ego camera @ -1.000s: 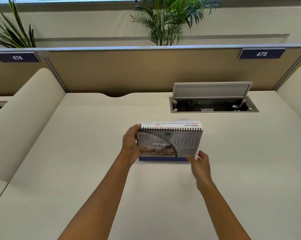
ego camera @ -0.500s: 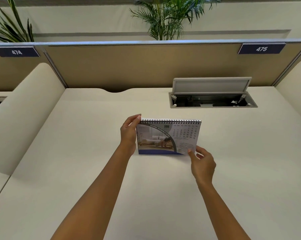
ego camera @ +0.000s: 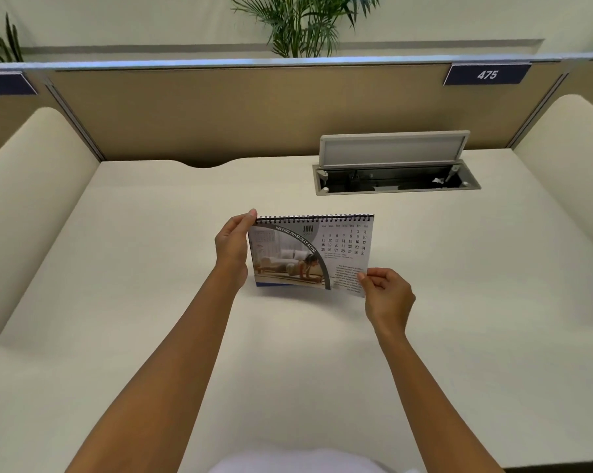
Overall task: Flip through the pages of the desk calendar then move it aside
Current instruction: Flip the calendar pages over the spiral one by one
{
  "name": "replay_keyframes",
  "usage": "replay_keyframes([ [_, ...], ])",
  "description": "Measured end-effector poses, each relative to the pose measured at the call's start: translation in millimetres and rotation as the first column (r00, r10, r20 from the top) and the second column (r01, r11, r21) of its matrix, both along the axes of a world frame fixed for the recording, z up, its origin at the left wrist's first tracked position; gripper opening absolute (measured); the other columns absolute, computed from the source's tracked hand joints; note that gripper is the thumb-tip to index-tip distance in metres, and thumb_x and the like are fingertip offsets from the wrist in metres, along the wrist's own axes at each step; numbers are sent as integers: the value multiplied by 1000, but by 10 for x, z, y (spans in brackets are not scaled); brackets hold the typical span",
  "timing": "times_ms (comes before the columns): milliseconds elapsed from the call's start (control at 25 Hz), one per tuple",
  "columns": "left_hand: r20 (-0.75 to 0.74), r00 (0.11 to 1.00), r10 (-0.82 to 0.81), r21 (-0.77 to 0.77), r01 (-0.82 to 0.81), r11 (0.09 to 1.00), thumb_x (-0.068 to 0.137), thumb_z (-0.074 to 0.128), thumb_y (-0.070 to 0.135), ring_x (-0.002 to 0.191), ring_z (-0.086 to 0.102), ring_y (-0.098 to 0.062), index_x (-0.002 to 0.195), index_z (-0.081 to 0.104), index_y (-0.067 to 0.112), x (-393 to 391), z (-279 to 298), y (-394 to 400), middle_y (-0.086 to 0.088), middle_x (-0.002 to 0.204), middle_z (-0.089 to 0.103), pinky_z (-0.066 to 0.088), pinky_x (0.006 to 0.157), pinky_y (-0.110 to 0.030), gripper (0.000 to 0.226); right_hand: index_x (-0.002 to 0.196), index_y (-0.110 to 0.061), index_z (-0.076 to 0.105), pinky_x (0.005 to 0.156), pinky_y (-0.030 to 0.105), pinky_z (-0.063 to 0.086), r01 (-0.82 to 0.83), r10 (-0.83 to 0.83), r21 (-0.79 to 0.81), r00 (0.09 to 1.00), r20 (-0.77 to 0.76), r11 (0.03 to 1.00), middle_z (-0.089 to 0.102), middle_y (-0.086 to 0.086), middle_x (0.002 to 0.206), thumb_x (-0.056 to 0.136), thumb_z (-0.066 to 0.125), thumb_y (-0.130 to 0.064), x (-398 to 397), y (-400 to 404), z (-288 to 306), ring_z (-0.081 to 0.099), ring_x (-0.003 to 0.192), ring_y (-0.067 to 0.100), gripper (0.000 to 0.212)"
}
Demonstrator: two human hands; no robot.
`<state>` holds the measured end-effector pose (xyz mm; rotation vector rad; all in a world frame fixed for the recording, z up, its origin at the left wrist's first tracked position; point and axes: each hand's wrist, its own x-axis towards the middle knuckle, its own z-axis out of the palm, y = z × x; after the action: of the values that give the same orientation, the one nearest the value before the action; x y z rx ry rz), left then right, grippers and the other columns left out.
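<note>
My left hand (ego camera: 231, 245) clasps the upper left corner of the desk calendar (ego camera: 310, 256), thumb by the spiral binding, grip closed on that edge. The calendar stands upright near the middle of the desk (ego camera: 151, 302), showing its January page. My right hand (ego camera: 387, 295) pinches the lower right corner of that front page, grip narrow, the page lifted slightly off the stand. The desk is pale cream, with rounded side dividers at its left and right edges and a tan partition (ego camera: 220, 110) along the far edge. An open cable tray (ego camera: 395, 179) sits near the far right corner. Bare desk lies left, right and in front of the calendar.
</note>
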<state>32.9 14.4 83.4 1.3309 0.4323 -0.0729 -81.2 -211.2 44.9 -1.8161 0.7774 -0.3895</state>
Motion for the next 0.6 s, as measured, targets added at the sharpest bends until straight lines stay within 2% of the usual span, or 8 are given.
replay_keyframes([
  [120,23,999,-25,-13,26,1000,93,69,27,88,58,1,114,72,14,16,49,20,8,105,71,37,65,-20,25,87,-19,70,77,32,58,-12,13,17,1000,-28,1000,74,-2,93,84,75,-25,-19,-26,39,68,89,14,9],
  [240,5,996,-90,-7,90,996,92,70,28,87,59,1,112,73,16,44,93,63,11,97,72,36,66,-23,24,83,-20,67,62,21,51,-35,38,88,998,-39,996,72,-6,86,83,72,-26,-20,-61,174,67,83,13,8],
  [320,-30,989,-143,1,144,990,90,70,33,101,58,-6,110,72,16,56,94,99,8,100,72,36,79,-31,26,85,-17,67,61,22,49,-45,53,252,998,-25,967,73,-5,81,81,71,-22,1,-81,327,68,77,14,8],
  [400,-58,979,-196,3,197,980,93,63,40,116,53,-15,111,73,16,62,82,132,4,112,71,30,97,-42,32,92,-11,67,61,26,53,-79,74,451,997,29,889,75,1,87,81,71,-16,33,-102,507,70,76,15,13],
  [440,-63,974,-216,-31,215,976,96,57,44,118,53,-19,108,75,18,63,80,156,1,114,70,28,102,-45,34,95,-9,66,60,25,54,-103,74,532,994,76,840,75,3,88,82,70,-14,53,-113,607,70,77,14,15],
  [520,-44,973,-227,-186,215,959,98,43,54,120,53,-26,105,76,17,60,61,203,-8,117,69,31,108,-44,50,96,-9,66,57,22,55,-170,51,668,980,194,725,74,5,88,82,68,-12,97,-149,802,71,77,14,14],
  [600,-12,978,-207,-305,193,933,96,31,66,131,48,-28,109,76,14,37,37,233,-9,131,65,25,115,-48,70,93,-8,64,59,21,57,-262,37,764,953,299,590,73,8,88,85,66,-14,177,-182,977,73,79,16,10],
])
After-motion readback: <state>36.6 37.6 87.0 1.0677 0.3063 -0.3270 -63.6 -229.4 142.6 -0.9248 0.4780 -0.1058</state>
